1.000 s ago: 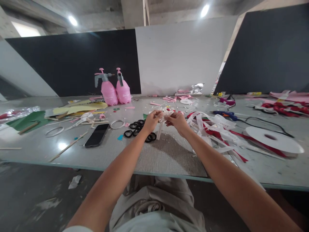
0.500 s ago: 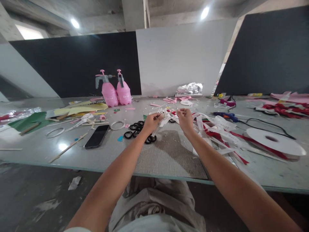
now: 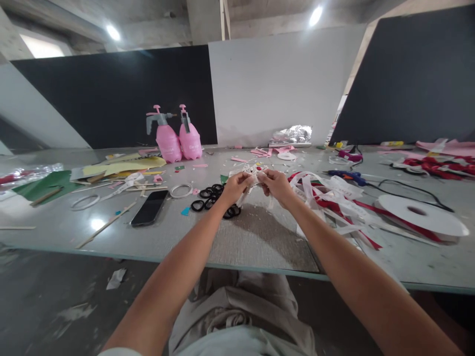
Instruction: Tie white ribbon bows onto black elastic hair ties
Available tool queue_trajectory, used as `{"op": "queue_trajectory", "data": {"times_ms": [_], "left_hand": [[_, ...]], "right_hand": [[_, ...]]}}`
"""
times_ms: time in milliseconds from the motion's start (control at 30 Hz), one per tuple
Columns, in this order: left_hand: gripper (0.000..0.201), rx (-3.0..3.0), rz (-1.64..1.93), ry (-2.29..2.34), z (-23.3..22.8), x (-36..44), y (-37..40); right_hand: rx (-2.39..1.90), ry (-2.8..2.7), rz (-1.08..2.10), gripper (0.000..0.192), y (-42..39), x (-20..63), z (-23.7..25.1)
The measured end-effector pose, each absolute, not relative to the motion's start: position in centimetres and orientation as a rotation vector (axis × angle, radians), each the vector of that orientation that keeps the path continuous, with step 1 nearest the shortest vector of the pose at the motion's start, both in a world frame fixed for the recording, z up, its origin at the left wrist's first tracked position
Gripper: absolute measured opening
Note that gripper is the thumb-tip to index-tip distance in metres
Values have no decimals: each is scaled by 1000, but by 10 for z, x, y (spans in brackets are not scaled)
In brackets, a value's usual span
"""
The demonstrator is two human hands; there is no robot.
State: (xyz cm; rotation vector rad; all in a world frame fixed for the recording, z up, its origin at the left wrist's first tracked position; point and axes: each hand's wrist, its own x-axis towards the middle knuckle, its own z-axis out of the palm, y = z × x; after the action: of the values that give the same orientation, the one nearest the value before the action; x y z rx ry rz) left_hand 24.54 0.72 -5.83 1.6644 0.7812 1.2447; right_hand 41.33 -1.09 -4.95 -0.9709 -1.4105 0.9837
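Note:
Between my two hands, just above the table, is a white ribbon (image 3: pixel 254 184) gathered into loops, with a small red spot at its top. My left hand (image 3: pixel 238 188) pinches it from the left side. From the right, my right hand (image 3: pixel 275 186) closes its fingers on the same ribbon, close to the left fingertips. The fingers cover part of the ribbon, so its exact shape is hidden. Several black hair ties (image 3: pixel 211 198) lie beside and below my left hand. Loose white and red ribbons (image 3: pixel 326 195) spread out to the right of my right hand.
A phone (image 3: pixel 149 208) lies at left. Pink spray bottles (image 3: pixel 169 143) stand at the back. At right are a blue glue gun (image 3: pixel 347 177) with its cord and a white ribbon spool (image 3: pixel 423 216). A grey board (image 3: pixel 260 242) lies at the table's front edge.
My right hand has moved left and its fingers now meet the ribbon near my left hand. The left hand stays almost where it was.

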Motion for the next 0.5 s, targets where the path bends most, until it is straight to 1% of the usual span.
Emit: {"op": "queue_trajectory", "data": {"times_ms": [133,267,367,500], "left_hand": [[39,1556,1314,823,-59,246,8],[39,1543,1380,851,-57,246,7],[36,1559,1409,890,-58,246,8],[29,1577,1432,940,-59,246,10]], "right_hand": [[-1015,-1378,956,35,-10,412,-52],[-1085,-1385,797,33,-6,409,-56],[-1119,-1353,720,33,-5,408,-57],[-1113,-1295,676,37,-6,407,-56]]}}
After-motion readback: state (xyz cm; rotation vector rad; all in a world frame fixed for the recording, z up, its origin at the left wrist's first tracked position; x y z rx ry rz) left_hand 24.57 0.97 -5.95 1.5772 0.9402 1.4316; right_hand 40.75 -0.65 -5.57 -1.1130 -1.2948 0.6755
